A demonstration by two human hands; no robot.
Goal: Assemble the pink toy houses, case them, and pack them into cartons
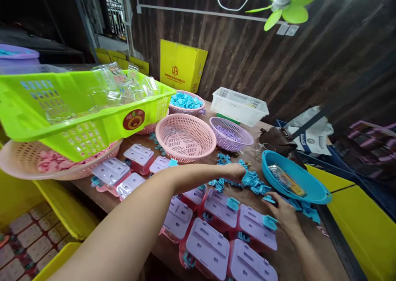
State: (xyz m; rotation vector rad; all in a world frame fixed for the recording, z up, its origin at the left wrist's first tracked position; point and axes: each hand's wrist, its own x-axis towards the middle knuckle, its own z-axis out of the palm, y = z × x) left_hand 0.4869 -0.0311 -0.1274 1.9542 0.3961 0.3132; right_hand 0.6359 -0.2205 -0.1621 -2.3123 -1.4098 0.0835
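Head view: left hand (236,173) outstretched, grip curled on blue clips (252,181); right hand (283,215) grip unclear.

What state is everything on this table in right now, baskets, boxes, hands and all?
Left hand: fingers closed in the pile of blue clips.
Right hand: resting on the table by a lilac-lidded box.
Pink basket: upright, empty.
Purple basket: holds small purple pieces.
Far pink basket: heaped with blue pieces.
Green crate: tilted, holding clear plastic.
Blue bowl: tilted, holds a packet.
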